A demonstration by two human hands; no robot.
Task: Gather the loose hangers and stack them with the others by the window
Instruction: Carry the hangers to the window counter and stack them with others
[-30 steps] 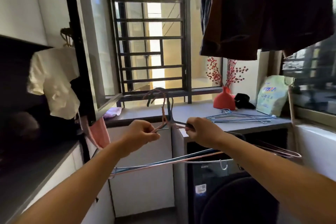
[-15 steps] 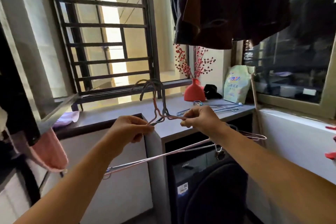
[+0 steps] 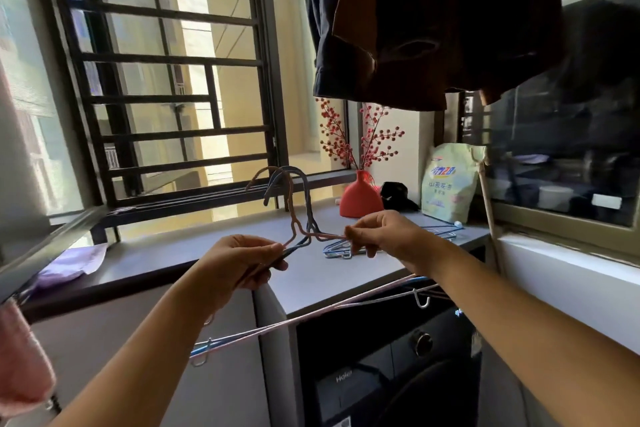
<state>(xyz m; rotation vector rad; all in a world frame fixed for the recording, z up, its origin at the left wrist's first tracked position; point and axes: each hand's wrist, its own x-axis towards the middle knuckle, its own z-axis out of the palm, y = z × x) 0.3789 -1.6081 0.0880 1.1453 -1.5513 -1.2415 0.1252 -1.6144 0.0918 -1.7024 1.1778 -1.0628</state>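
Observation:
I hold a small bunch of thin wire hangers (image 3: 298,215), pink and blue, upright in front of me above the grey sill counter (image 3: 214,253). Their hooks point up toward the barred window. My left hand (image 3: 242,263) pinches the left shoulder of the bunch. My right hand (image 3: 384,236) pinches the right shoulder. The lower bars run slantwise under my forearms. A flat stack of blue wire hangers (image 3: 337,248) lies on the counter just behind my right hand, partly hidden by it.
A red vase (image 3: 360,198) with berry twigs, a black object (image 3: 396,194) and a detergent bag (image 3: 450,184) stand at the counter's back right. Dark clothes (image 3: 433,21) hang overhead. A washing machine (image 3: 381,367) sits below the counter. Purple cloth (image 3: 72,263) lies at left.
My view has swung right and closer to the counter. Both hands, still gripping the hangers, have moved toward the stack on the sill.

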